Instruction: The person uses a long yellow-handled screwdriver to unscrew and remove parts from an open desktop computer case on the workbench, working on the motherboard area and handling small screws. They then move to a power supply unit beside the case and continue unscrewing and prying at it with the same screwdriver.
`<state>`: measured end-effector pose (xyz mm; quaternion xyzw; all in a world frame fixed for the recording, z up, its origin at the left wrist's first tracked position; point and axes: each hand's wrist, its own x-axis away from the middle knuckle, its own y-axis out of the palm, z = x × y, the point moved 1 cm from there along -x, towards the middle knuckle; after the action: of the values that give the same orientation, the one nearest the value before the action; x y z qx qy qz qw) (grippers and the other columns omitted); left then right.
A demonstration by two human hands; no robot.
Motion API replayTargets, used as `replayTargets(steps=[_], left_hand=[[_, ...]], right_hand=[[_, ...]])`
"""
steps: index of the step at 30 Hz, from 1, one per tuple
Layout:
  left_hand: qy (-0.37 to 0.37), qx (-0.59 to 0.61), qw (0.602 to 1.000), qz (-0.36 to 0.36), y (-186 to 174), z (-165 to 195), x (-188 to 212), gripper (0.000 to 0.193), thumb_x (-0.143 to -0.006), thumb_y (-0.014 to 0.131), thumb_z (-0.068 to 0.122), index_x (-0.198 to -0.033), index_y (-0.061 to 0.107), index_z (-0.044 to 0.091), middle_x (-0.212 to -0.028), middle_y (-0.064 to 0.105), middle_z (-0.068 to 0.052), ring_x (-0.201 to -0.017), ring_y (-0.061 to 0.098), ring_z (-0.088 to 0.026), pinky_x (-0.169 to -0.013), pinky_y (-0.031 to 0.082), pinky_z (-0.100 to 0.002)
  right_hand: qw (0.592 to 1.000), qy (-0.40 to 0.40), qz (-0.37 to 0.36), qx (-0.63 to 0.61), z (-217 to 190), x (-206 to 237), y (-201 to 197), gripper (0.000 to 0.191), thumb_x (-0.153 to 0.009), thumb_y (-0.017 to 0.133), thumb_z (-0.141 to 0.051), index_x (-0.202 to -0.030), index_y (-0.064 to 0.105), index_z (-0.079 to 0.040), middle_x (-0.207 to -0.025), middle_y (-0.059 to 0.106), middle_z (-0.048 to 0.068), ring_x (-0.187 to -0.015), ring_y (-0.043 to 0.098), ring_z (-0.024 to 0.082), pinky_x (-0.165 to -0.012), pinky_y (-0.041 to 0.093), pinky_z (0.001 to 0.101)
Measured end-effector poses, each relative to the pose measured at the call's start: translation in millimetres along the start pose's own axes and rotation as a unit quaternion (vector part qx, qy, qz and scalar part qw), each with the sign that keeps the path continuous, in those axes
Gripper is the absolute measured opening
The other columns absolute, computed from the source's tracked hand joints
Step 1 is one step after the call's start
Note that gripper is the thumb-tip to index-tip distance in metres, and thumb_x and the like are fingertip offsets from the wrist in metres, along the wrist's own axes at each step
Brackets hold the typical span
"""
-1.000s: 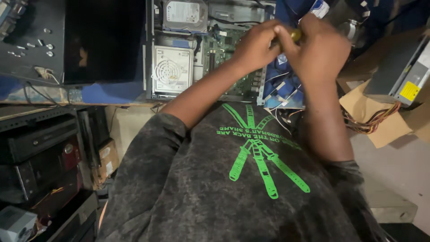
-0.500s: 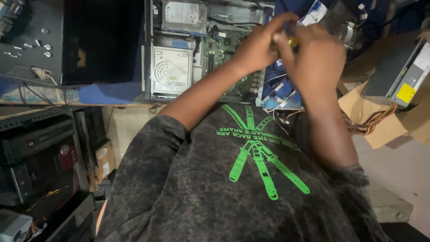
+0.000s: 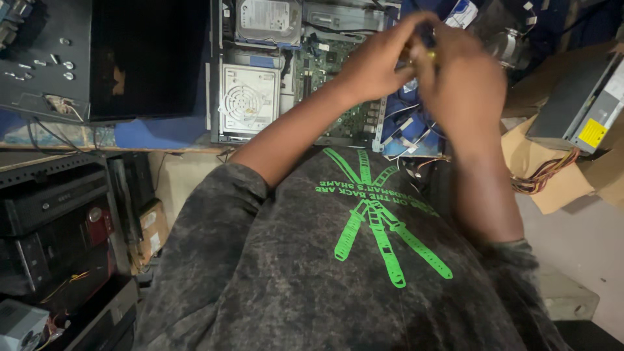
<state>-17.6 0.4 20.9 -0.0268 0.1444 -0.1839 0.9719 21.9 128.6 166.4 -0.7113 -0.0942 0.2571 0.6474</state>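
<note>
Where both hands meet above the open computer case (image 3: 305, 71), the left hand (image 3: 374, 62) and right hand (image 3: 465, 84) clench together around a small yellowish tool handle (image 3: 422, 57), mostly hidden. Beneath lie a green circuit board (image 3: 325, 71), a perforated metal fan grille (image 3: 249, 101) and a silver hard drive (image 3: 268, 19). Right of the case, a grey power supply (image 3: 582, 107) rests on cardboard (image 3: 552, 175), crowding the counter (image 3: 149, 133).

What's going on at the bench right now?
A person has both hands raised over an open computer case. The left hand and right hand are closed together around a small yellowish tool handle, above the green circuit board. A hard drive sits in the case, loose screws lie on a black panel, and a grey power supply rests on cardboard.
</note>
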Motion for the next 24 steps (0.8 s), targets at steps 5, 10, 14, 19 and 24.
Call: replayTargets(steps=[5, 10, 14, 19, 24], left_hand=[[0.074, -0.004, 0.997, -0.018, -7.5, -2.1, 5.7, 0.062, -0.089, 0.079, 0.013, -0.141, 0.046, 0.012, -0.118, 0.073, -0.007, -0.113, 0.072, -0.028, -0.096, 0.057, -0.038], [0.068, -0.155, 0.984, 0.054, 4.3, -5.0, 2.3, 0.045, -0.082, 0.085, 0.016, -0.121, 0.062, 0.013, -0.115, 0.072, -0.01, -0.109, 0.07, -0.032, -0.091, 0.057, -0.042], [0.033, -0.124, 0.99, 0.051, 3.8, -1.8, -0.3, 0.032, -0.092, 0.077, 0.011, -0.121, 0.064, 0.014, -0.116, 0.074, -0.008, -0.11, 0.074, -0.03, -0.093, 0.06, -0.039], [0.079, 0.021, 0.997, -0.005, -7.2, 3.0, -2.3, 0.053, -0.093, 0.071, 0.008, -0.138, 0.045, 0.002, -0.114, 0.072, -0.013, -0.108, 0.072, -0.033, -0.091, 0.056, -0.04], [0.038, -0.023, 0.998, -0.038, -5.2, 3.4, -8.4, 0.037, -0.086, 0.076, 0.006, -0.121, 0.063, 0.008, -0.108, 0.077, -0.01, -0.102, 0.077, -0.025, -0.088, 0.059, -0.036]], right_hand=[[0.998, 0.029, -0.038, -0.051, -4.5, 11.9, 3.3, 0.021, -0.11, 0.064, -0.022, -0.121, 0.069, -0.005, -0.102, 0.073, 0.016, -0.086, 0.07, 0.037, -0.069, 0.054, 0.0469], [0.971, 0.157, -0.13, 0.123, 10.2, -7.3, 25.7, 0.052, -0.109, 0.062, -0.054, -0.089, 0.074, -0.007, -0.077, 0.071, 0.019, -0.065, 0.067, 0.037, -0.058, 0.051, 0.0471], [0.994, 0.089, -0.035, 0.061, 9.8, -4.1, 19.7, 0.041, -0.107, 0.069, -0.046, -0.094, 0.075, -0.007, -0.086, 0.071, 0.017, -0.071, 0.068, 0.037, -0.06, 0.052, 0.0455], [0.993, -0.048, 0.029, -0.108, 9.3, 16.3, 2.9, 0.016, -0.107, 0.062, -0.013, -0.119, 0.064, -0.002, -0.112, 0.069, 0.017, -0.1, 0.069, 0.038, -0.085, 0.056, 0.0443], [0.996, 0.083, -0.003, 0.023, 11.4, 3.5, 29.3, 0.036, -0.104, 0.077, -0.035, -0.099, 0.064, -0.001, -0.086, 0.068, 0.015, -0.07, 0.067, 0.037, -0.057, 0.051, 0.0451]])
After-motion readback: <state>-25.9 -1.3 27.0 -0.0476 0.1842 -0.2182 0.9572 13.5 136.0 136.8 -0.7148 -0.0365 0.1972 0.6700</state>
